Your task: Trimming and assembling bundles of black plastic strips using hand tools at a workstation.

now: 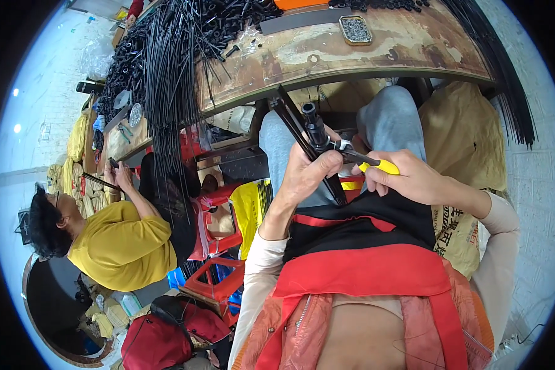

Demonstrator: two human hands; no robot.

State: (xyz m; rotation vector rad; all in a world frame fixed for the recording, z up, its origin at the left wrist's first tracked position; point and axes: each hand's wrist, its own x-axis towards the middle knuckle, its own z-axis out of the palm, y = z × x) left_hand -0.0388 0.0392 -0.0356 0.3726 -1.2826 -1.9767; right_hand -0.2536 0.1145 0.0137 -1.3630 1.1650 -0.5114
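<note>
My left hand (311, 169) is closed around a black tripod-like stand (315, 131), its thin legs folded together and its round open tube end pointing up. My right hand (394, 177) grips a yellow-handled tool (385, 166) with a dark metal shank; whether it is a screwdriver or pliers I cannot tell. The tool's front end meets the side of the stand's joint, beside a small whitish piece (342, 145). My fingers hide the exact contact. Both hands are above my lap, in front of the black and red apron (364, 271).
A worn wooden table (407, 52) lies ahead, carrying a metal tin of small silver parts (355, 29), heaped black parts (228, 18) and a bundle of thin black rods (172, 80). A co-worker (120, 243) in yellow sits at left near red stools (216, 277). A woven sack (465, 135) stands right.
</note>
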